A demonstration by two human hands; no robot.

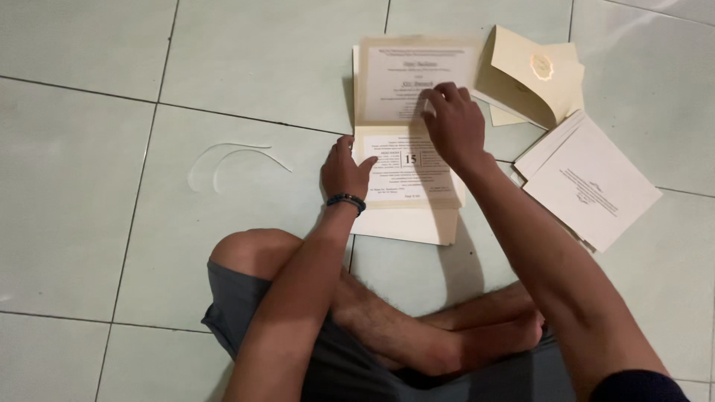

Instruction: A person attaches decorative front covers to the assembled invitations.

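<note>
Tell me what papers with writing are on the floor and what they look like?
Open card: middle of the floor under both hands, cream, tall, printed panels.
Folded card: upper right, cream, small gold round seal.
Sheet stack: right, white squares, small dark print in the middle.

Person seated cross-legged, bare knees and shins folded under both arms. Left arm runs forward from lower centre, forearm bare, wrist straight. Left hand [344,170] lies palm down, fingers together and extended, thumb spread to the right; not closed on anything. Dark beaded bracelet [346,201] circles the left wrist. Right arm enters from lower right, dark sleeve at the upper arm, forearm bare and angled up and left. Right hand [454,126] reaches further forward than the left, knuckles up, fingers curled down, fingertips pressing flat; pinch cannot be confirmed.
</note>
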